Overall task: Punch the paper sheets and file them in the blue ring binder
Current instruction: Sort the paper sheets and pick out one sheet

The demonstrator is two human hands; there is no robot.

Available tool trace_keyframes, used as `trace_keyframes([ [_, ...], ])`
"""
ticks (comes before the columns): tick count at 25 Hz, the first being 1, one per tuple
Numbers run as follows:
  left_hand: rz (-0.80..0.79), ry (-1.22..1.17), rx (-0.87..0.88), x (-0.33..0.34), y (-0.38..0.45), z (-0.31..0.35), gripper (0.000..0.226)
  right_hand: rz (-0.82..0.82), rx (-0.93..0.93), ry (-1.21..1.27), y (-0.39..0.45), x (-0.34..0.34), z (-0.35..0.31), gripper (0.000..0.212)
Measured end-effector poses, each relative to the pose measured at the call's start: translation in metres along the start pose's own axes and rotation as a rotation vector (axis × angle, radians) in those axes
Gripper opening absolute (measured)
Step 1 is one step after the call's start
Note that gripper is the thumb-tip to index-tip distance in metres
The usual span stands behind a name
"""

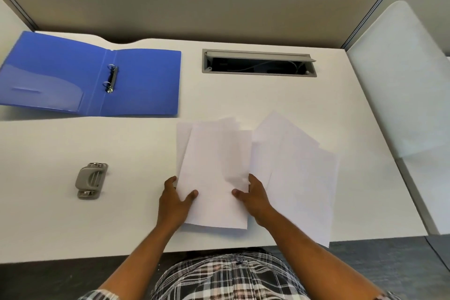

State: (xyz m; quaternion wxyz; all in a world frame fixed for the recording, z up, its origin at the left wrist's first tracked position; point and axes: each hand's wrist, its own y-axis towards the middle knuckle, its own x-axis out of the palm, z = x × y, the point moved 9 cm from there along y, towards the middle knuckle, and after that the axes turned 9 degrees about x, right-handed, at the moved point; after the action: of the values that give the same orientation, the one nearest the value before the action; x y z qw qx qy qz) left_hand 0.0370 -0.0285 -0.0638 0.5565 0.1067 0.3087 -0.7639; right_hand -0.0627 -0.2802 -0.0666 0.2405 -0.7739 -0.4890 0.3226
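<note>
Paper sheets between left grip and right grip

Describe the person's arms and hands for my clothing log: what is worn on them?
Both forearms are bare. The left hand and right hand wear no gloves, and no rings or watch show. Short sleeves in a black, white and grey plaid, matching the shirt, end near the elbows at the frame's bottom edge.

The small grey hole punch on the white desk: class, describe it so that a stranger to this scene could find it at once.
Start at the open blue plastic ring binder at the far left of the white desk. Come straight toward the person, and the small grey hole punch lies alone on bare desk, left of the left hand. It is the only grey, chunky thing near the flat white paper sheets.
</note>
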Motion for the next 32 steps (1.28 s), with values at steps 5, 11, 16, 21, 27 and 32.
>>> trace_keyframes([
  [5,0.025,-0.304,-0.016,-0.016,0.013,0.012,0.073,-0.095,-0.117,0.037,-0.012,-0.01,-0.008,0.036],
  [11,0.044,-0.476,0.03,-0.025,0.018,0.036,0.063,-0.186,-0.146,0.023,-0.019,-0.012,-0.017,0.047],
  [16,0.043,-0.21,-0.014,-0.02,0.014,0.047,0.063,-0.095,-0.084,0.097,-0.001,-0.019,-0.035,0.024],
  [21,-0.016,-0.246,-0.073,-0.014,0.015,0.038,0.035,-0.004,0.036,-0.011,0.005,-0.016,-0.027,0.047],
  [27,0.024,-0.06,0.001,-0.018,0.012,0.05,0.033,-0.042,-0.052,-0.028,0.005,-0.008,-0.037,0.023],
  [32,-0.013,-0.112,0.073,-0.014,0.006,0.064,0.02,0.046,-0.159,-0.09,-0.012,-0.005,-0.066,0.053],
])
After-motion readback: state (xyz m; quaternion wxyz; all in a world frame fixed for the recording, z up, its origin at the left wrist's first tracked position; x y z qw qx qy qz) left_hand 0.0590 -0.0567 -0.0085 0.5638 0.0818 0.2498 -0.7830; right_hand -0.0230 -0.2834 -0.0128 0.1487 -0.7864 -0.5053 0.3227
